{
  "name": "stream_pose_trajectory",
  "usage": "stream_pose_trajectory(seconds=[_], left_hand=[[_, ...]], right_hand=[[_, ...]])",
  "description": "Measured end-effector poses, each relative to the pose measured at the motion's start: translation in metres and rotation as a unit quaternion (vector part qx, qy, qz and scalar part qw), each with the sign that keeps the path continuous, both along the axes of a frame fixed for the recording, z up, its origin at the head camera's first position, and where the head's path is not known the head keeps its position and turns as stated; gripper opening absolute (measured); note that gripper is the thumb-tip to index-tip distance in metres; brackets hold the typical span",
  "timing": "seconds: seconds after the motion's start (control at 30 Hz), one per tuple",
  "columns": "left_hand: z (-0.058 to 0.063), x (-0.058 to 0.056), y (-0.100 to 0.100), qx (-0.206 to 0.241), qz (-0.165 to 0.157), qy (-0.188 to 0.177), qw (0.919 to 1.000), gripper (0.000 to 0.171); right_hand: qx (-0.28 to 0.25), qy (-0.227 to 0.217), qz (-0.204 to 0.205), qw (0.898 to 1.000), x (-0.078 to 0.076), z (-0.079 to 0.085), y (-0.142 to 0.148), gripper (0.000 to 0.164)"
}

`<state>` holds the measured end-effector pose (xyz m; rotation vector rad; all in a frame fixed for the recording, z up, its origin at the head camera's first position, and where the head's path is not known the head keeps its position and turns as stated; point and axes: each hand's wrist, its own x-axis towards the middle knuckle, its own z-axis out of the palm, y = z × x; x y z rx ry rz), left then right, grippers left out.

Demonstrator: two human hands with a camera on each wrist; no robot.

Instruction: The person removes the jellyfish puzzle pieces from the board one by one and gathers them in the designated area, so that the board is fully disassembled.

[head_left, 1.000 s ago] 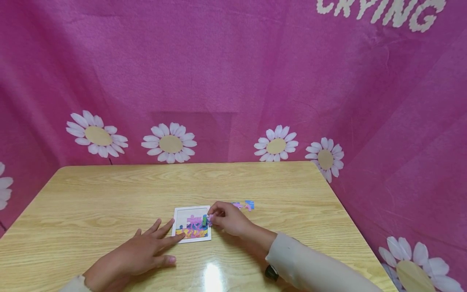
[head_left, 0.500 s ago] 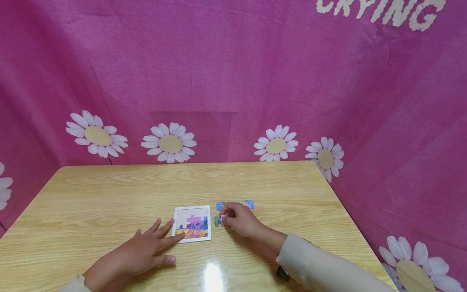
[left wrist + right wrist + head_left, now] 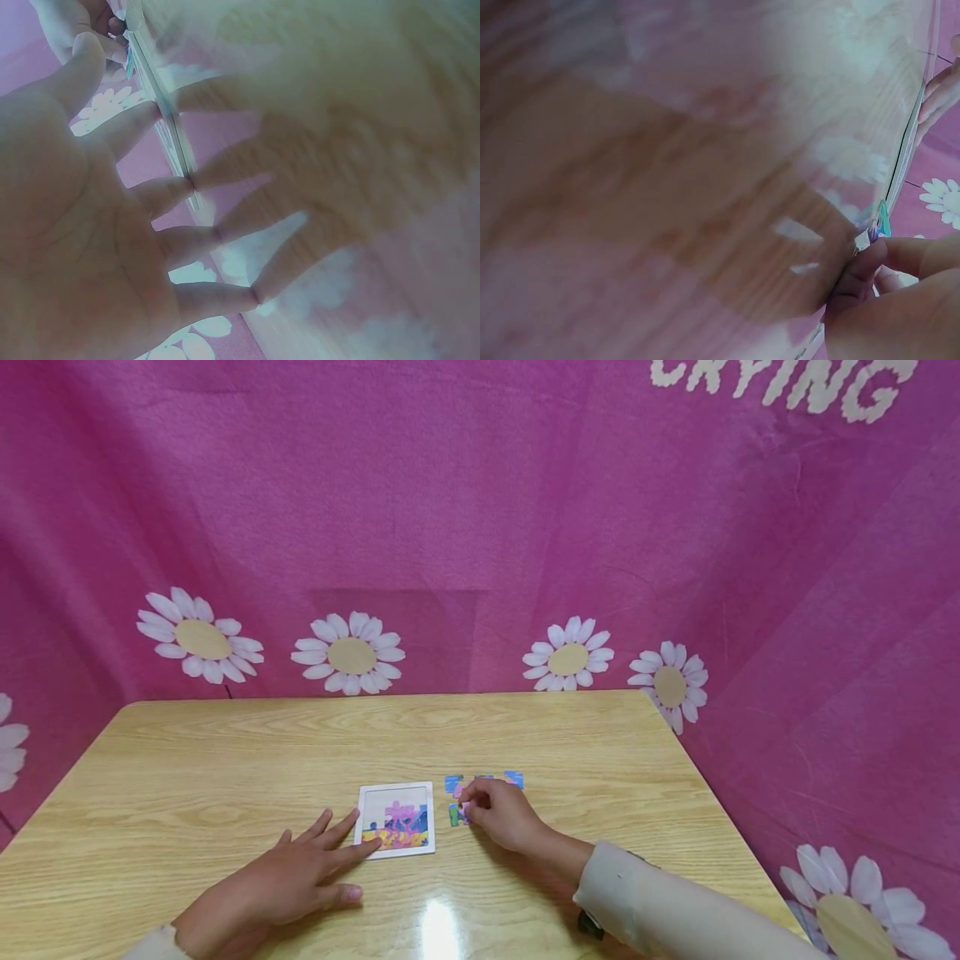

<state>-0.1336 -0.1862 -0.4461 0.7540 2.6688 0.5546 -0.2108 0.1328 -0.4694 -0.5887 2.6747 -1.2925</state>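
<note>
A white-framed jigsaw puzzle (image 3: 397,855) lies on the table, its lower part and part of its middle filled with pink, yellow and blue pieces. My left hand (image 3: 288,878) is spread flat, with fingertips on the frame's left side and lower left corner. Right of the frame, my right hand (image 3: 504,818) pinches a green and pink puzzle piece (image 3: 454,815) between thumb and fingers. In the right wrist view this puzzle piece (image 3: 883,219) is tilted up off the tabletop. Fingers hide part of it.
Behind the right hand lie several loose puzzle pieces (image 3: 513,779), mostly blue and pink, partly covered by that hand. The wooden table (image 3: 225,752) ends at a pink curtain (image 3: 450,527) printed with daisies.
My right hand has moved right, away from the frame, with the green and pink puzzle piece, uncovering a loose blue piece behind. The left hand has stayed on the frame.
</note>
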Motion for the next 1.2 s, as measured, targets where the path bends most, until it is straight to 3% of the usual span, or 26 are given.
stream_pose_trajectory(seconds=[0.27, 0.57, 1.2], left_hand=[[0.0008, -0.0002, 0.0007, 0.002, 0.002, -0.004, 1.0000, 0.065], [-0.0002, -0.0016, 0.0009, -0.004, 0.004, -0.003, 1.0000, 0.066], [0.0035, -0.0013, 0.0042, -0.012, 0.029, -0.001, 0.9995, 0.061]], right_hand=[[0.028, 0.044, 0.004, 0.999, 0.0006, -0.0011, -0.0010, 0.008], [0.042, 0.040, 0.004, 0.998, 0.0011, -0.0017, -0.0010, 0.011], [0.020, 0.020, 0.008, 1.000, -0.0018, 0.0055, -0.0062, 0.005]])
